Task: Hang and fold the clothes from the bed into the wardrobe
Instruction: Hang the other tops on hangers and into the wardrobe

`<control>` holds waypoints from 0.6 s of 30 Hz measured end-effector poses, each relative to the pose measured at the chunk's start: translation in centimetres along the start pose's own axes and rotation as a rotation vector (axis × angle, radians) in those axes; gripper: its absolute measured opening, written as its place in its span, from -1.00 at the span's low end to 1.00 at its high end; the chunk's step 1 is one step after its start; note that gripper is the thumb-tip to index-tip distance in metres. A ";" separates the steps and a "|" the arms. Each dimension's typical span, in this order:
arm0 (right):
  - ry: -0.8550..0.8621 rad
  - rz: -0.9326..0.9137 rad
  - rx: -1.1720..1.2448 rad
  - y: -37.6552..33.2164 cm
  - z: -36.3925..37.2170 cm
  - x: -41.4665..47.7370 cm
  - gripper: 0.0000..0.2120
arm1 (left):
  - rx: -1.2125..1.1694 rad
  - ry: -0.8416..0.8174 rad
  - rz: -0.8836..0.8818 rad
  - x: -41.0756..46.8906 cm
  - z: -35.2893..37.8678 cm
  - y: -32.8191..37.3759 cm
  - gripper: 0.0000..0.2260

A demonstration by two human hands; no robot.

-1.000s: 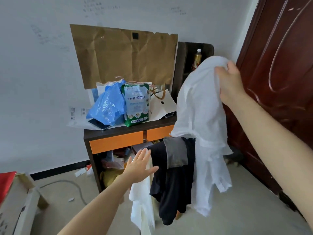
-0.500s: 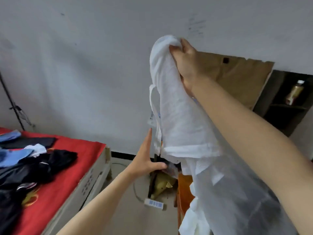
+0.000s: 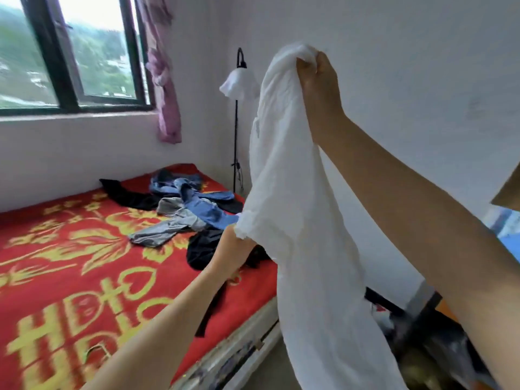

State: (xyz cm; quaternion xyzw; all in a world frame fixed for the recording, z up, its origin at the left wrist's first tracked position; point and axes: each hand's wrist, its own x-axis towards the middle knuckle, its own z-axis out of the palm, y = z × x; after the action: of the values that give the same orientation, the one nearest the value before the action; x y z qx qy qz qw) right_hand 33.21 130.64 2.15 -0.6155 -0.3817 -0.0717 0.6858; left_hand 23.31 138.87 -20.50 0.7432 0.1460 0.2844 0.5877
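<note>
My right hand [image 3: 318,77] grips the bunched top of a white garment [image 3: 298,220] and holds it high, so the cloth hangs down to the lower edge of the view. My left arm reaches forward, and my left hand [image 3: 234,244] disappears behind the garment's sleeve edge, so its fingers are hidden. Beyond them lies the bed [image 3: 84,263] with its red and yellow cover. On its far right part is a loose heap of clothes: blue pieces [image 3: 202,204], a grey piece [image 3: 166,226] and black pieces [image 3: 132,195].
A floor lamp [image 3: 237,85] with a white shade stands in the corner past the bed. A window [image 3: 70,52] with a pink curtain [image 3: 166,88] is on the left wall. A dark desk [image 3: 422,313] with clutter sits low right, behind the garment.
The view has swung left from the desk to the bed. My right hand still holds the white garment up. My left hand, open in the air before, is now behind the cloth.
</note>
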 end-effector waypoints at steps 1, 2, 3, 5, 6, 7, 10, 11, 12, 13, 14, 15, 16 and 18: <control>0.011 0.007 -0.002 0.7 1.3 0.5 -0.94 | 0.050 0.062 0.053 0.2 -2.1 -0.1 -0.61; 0.020 0.017 0.006 1.5 2.6 1.1 -0.94 | 0.135 0.138 0.105 0.2 -4.7 -0.4 -0.55; 0.028 0.031 0.018 2.5 3.7 1.7 -0.94 | 0.209 0.193 0.135 0.4 -7.4 -1.5 -0.51; 0.009 0.070 0.044 4.3 6.8 2.8 -0.93 | 0.311 0.317 0.084 -0.4 -12.9 -1.7 -0.53; 0.003 0.085 0.066 5.0 7.9 3.1 -0.94 | 0.353 0.359 0.105 -0.6 -15.0 -1.2 -0.60; -0.021 0.106 0.108 5.6 9.8 3.5 -0.92 | 0.384 0.385 0.093 -0.9 -17.7 -1.1 -0.74; -0.084 0.153 0.149 7.0 14.6 4.5 -0.84 | 0.479 0.534 0.114 -2.1 -23.8 0.8 -0.72; -0.104 0.150 0.149 7.1 16.2 4.7 -0.83 | 0.511 0.573 0.118 -2.4 -25.6 1.3 -0.69; -0.121 0.141 0.151 7.2 17.8 5.0 -0.82 | 0.565 0.619 0.104 -2.6 -27.2 1.8 -0.71; -0.131 0.133 0.148 7.4 19.2 5.4 -0.81 | 0.621 0.657 0.078 -2.8 -28.5 2.4 -0.73; -0.140 0.120 0.161 7.5 20.8 5.6 -0.80 | 0.686 0.705 0.058 -2.9 -29.9 2.6 -0.76; -0.144 0.107 0.173 7.8 22.2 6.0 -0.79 | 0.733 0.746 0.039 -2.9 -31.1 2.8 -0.77; -0.156 0.100 0.184 8.1 24.1 6.4 -0.80 | 0.795 0.792 0.028 -2.9 -32.5 2.9 -0.76; -0.188 0.082 0.188 9.3 27.3 7.4 -0.90 | 0.921 0.843 0.039 -2.9 -34.4 2.7 -0.71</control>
State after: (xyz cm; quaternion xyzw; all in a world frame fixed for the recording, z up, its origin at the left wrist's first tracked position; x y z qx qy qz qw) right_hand 31.75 160.07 -1.97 -0.5676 -0.4240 0.0504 0.7040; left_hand 0.28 163.80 -13.60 0.7467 0.4594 0.4719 0.0933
